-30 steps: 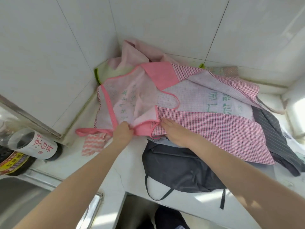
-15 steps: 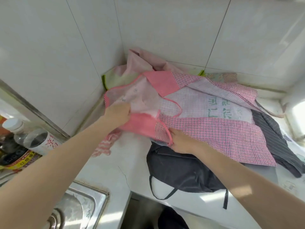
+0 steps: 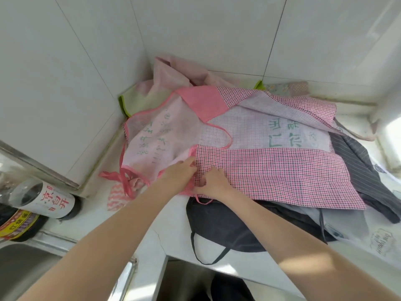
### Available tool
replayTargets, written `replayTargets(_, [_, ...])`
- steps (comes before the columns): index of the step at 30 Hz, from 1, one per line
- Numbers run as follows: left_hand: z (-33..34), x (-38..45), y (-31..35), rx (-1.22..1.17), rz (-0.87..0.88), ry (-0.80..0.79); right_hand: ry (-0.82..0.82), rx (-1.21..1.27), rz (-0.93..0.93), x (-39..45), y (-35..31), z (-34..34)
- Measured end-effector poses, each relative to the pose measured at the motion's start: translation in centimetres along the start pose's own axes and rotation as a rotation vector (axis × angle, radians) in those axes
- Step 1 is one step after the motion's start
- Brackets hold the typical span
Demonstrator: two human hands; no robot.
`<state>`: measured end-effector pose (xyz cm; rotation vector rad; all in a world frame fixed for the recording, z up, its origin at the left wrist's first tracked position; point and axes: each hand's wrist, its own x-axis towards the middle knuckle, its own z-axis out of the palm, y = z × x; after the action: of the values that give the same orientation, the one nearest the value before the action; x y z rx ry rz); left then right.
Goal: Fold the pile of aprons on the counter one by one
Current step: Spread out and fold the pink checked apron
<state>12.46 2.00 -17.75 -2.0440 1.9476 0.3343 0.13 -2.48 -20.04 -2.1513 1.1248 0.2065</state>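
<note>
Two hands meet at the near edge of a pink checked apron point(image 3: 271, 170) spread on a heap of aprons on the corner surface point(image 3: 165, 231).

The cloth looks thin, light and limp — best taken at hems or corners, straps tucked in. Both forearms reach forward; the left hand point(image 3: 180, 172) and right hand point(image 3: 213, 183) touch, each grip seemingly pinched together on the hem — fingertips partly hidden.

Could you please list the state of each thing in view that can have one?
pink checked apron: spread on the pile, partly folded
left hand: gripping the apron's edge
right hand: pinching the apron's edge
dark apron: unfolded, overhanging the counter
striped apron: unfolded, underneath
bottle: lying down
</note>
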Motion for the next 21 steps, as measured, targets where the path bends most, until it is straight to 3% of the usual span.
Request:
replayTargets(3, [0.1,1.2,0.1,-0.051,-0.037,-0.006,-0.043,0.017,0.077,1.4,-0.4,0.9])
replayTargets(5, [0.4,1.7,-0.1,-0.071,-0.054,-0.021,-0.086,0.16,0.102,1.8,-0.8,0.3])
replayTargets(9, [-0.9,1.5,-0.5,-0.126,-0.136,-0.052,-0.234,0.705,0.187,1.8,-1.3,-2.7])
replayTargets(13, [-3.6,2.0,-2.4,-0.224,-0.354,0.081,-0.484,1.166,0.146,1.7,-2.1,-6.4])
replayTargets(16, [-4.1,2.2,-4.4,-0.215,-0.468,0.114,-0.453,1.035,0.102,1.6,-2.3,-11.8])
replayTargets(21, [-3.5,3.3,-5.1,-0.343,-0.439,0.105,-0.258,0.465,0.13,0.8,1.6,-20.9])
